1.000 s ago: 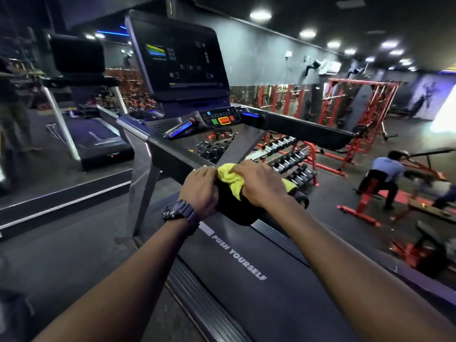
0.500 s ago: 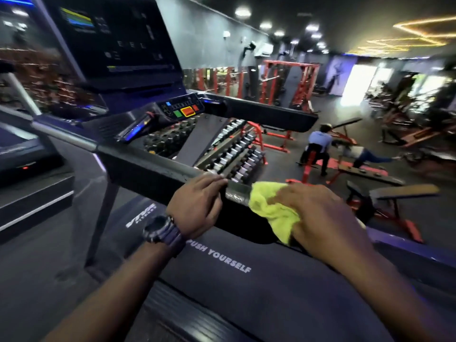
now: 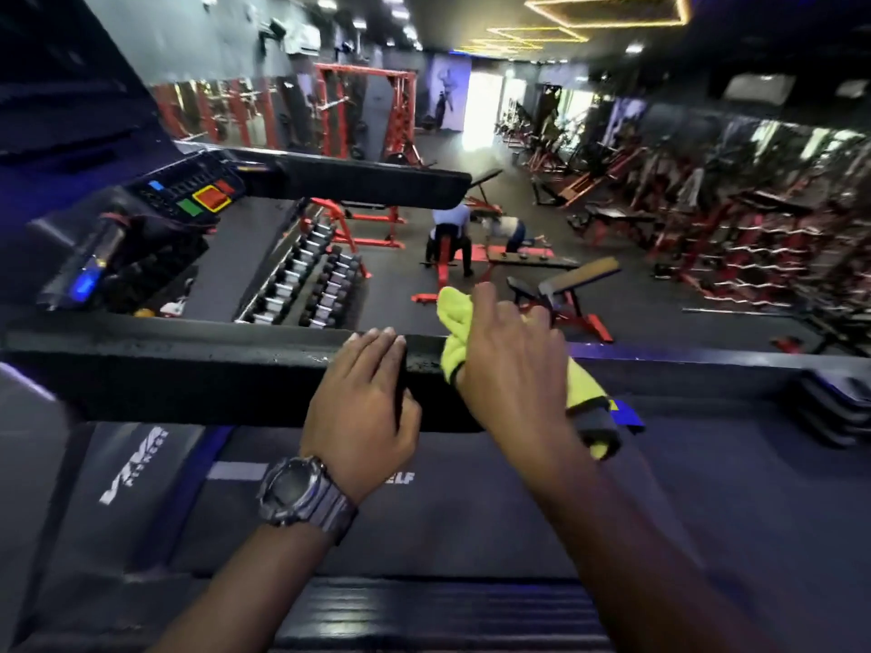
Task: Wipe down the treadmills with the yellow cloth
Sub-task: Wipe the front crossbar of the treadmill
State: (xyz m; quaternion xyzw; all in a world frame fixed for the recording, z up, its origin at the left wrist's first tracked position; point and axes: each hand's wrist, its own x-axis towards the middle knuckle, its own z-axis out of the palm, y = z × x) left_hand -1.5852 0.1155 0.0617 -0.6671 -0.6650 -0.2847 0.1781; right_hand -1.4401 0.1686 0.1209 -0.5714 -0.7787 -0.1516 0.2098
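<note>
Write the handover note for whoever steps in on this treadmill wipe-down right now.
Left hand: fingers laid over the near handrail, watch on the wrist, holds nothing.
Right hand: grips the yellow cloth against the same rail, close to its free end.
Console with coloured buttons lies up left; the far handrail runs beyond it.
Done: cannot tell how much of the rail is wiped.
Left: probably the rail end, far handrail, console, then any other treadmills.
</note>
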